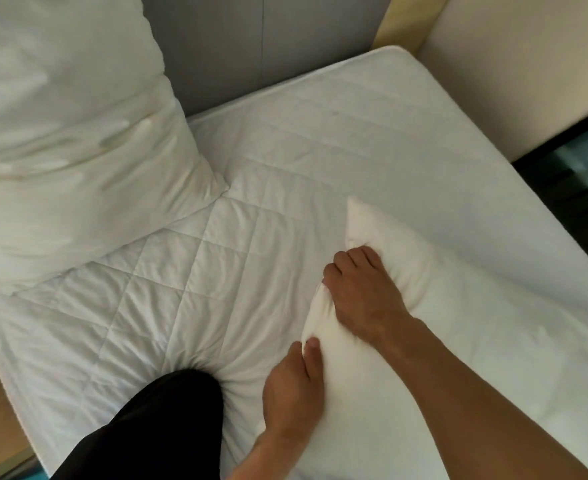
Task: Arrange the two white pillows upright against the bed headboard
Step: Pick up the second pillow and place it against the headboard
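We grip the near-right pillow [459, 323] along its left edge, left hand [294, 393] and right hand [362, 292] both closed on it, probably to lift it toward the grey headboard [251, 46], where the far-left pillow [71, 133] already leans.

Cloth surfaces, all matt.
White quilted mattress cover [216, 271], diamond-stitched; two soft, creased white fabric pillows [60, 150] [459, 323]; smooth grey headboard [216, 46].

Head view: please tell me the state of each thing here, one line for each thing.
Left pillow: propped against the grey headboard, creased, not held.
Right pillow: lying on the mattress, gripped at its near edge by both hands.
Left hand: closed on the right pillow's edge.
Right hand: closed on the same edge, further up.
Mattress cover: quilted, wrinkled, pressed down under a knee.
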